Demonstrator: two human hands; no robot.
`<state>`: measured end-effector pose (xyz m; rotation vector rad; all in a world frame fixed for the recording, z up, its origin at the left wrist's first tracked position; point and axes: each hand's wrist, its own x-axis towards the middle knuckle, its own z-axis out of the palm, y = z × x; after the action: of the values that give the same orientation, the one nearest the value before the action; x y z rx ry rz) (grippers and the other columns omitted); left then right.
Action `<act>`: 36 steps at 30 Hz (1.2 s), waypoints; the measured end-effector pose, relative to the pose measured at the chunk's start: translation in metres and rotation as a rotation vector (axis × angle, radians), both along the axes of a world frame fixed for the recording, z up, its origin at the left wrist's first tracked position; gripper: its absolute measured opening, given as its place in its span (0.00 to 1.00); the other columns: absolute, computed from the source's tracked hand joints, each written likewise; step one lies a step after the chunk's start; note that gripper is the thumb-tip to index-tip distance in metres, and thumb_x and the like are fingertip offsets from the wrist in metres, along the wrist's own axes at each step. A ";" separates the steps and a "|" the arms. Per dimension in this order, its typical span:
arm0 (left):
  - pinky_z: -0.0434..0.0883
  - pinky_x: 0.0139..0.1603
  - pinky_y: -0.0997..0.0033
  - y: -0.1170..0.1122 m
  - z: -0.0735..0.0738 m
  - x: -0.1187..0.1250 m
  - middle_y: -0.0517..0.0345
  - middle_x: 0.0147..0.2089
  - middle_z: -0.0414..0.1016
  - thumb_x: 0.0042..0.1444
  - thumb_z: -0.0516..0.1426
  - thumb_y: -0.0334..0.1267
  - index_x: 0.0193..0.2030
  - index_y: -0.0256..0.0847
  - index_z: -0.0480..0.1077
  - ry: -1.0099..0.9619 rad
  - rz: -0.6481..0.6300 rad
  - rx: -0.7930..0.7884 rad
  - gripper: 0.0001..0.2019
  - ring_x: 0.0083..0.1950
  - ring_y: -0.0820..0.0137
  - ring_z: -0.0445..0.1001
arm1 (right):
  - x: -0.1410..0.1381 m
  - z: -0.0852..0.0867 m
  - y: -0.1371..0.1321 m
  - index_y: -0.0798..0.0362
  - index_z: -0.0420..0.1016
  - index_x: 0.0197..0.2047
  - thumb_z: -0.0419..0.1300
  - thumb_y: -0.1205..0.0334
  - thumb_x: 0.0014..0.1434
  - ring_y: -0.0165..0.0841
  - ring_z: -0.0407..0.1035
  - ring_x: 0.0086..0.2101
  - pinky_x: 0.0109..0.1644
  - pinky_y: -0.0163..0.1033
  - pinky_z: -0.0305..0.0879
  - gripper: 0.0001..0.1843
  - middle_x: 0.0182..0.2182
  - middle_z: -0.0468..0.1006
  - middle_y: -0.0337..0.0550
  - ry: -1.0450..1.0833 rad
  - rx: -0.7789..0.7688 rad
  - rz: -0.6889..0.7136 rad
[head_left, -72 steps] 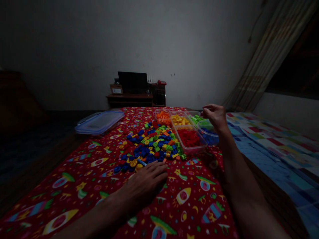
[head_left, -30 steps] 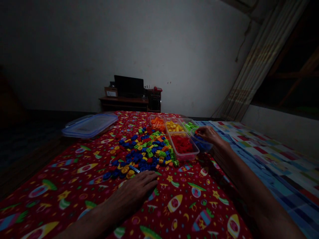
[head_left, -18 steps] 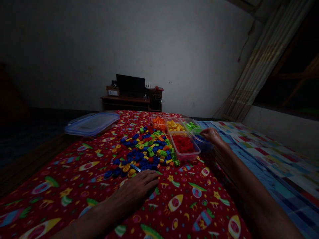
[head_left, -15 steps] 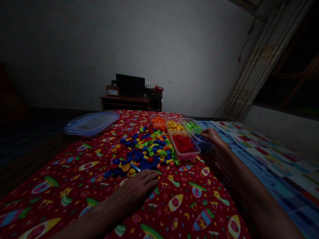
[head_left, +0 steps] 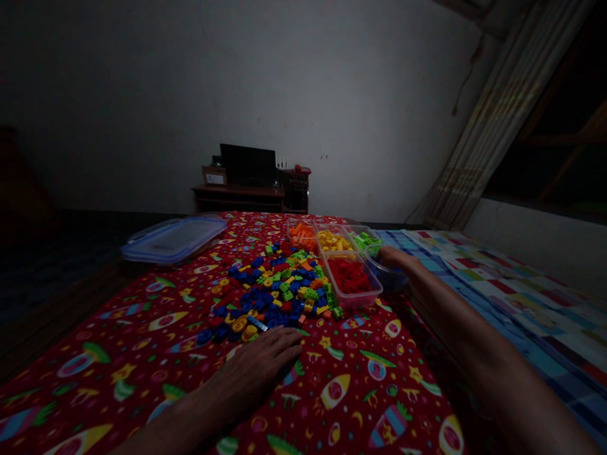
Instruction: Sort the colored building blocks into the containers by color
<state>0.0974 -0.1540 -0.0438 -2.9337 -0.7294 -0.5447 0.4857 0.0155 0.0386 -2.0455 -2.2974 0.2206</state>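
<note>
My left hand [head_left: 256,366] lies flat and open on the red rocket-print cloth [head_left: 142,328], fingertips just short of a pile of mixed coloured bricks [head_left: 275,287]. My right hand [head_left: 396,258] reaches across to a round clear tub of blue bricks [head_left: 392,280], fingers over its rim; the dim light hides whether they hold anything. Beside the tub stand clear trays sorted by colour: red bricks [head_left: 353,302], yellow bricks [head_left: 332,240], orange bricks [head_left: 301,235] and green bricks [head_left: 366,240].
A flat clear box with a blue-edged lid [head_left: 173,239] sits at the cloth's far left. A patchwork cloth [head_left: 497,278] spreads to the right. A low desk with a dark screen [head_left: 249,183] stands against the back wall, a curtain [head_left: 493,120] at right.
My right hand came down from above the green tray to the blue tub and now lies lower over its rim. My left hand has stayed flat in place.
</note>
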 end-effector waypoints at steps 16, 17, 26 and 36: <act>0.65 0.60 0.60 -0.003 0.006 0.001 0.52 0.59 0.69 0.55 0.48 0.19 0.56 0.42 0.65 0.011 0.009 -0.036 0.24 0.61 0.66 0.65 | 0.011 0.007 -0.004 0.57 0.80 0.30 0.61 0.65 0.50 0.32 0.70 0.27 0.28 0.32 0.59 0.07 0.26 0.78 0.45 -0.050 0.070 -0.059; 0.65 0.60 0.60 -0.003 0.006 0.001 0.52 0.59 0.69 0.55 0.48 0.19 0.56 0.42 0.65 0.013 0.008 -0.038 0.23 0.61 0.65 0.65 | 0.013 0.011 -0.005 0.57 0.80 0.32 0.60 0.64 0.51 0.32 0.70 0.27 0.29 0.31 0.59 0.08 0.26 0.78 0.45 -0.027 0.083 -0.055; 0.65 0.60 0.61 -0.004 0.008 0.002 0.53 0.58 0.69 0.55 0.47 0.18 0.55 0.42 0.65 0.018 0.008 -0.041 0.24 0.60 0.66 0.65 | -0.030 0.048 -0.030 0.59 0.78 0.36 0.54 0.60 0.57 0.28 0.70 0.25 0.28 0.30 0.63 0.14 0.29 0.79 0.46 0.372 0.150 0.166; 0.64 0.60 0.62 -0.004 0.006 0.001 0.53 0.59 0.68 0.57 0.48 0.21 0.55 0.41 0.64 0.029 0.008 -0.038 0.21 0.61 0.65 0.64 | -0.161 0.054 0.034 0.63 0.78 0.34 0.54 0.72 0.54 0.28 0.69 0.28 0.30 0.28 0.58 0.11 0.29 0.78 0.49 0.046 0.261 0.276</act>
<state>0.0986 -0.1578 -0.0383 -2.9655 -0.7554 -0.4918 0.3245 0.0499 0.0923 -1.5861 -2.4249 -0.0212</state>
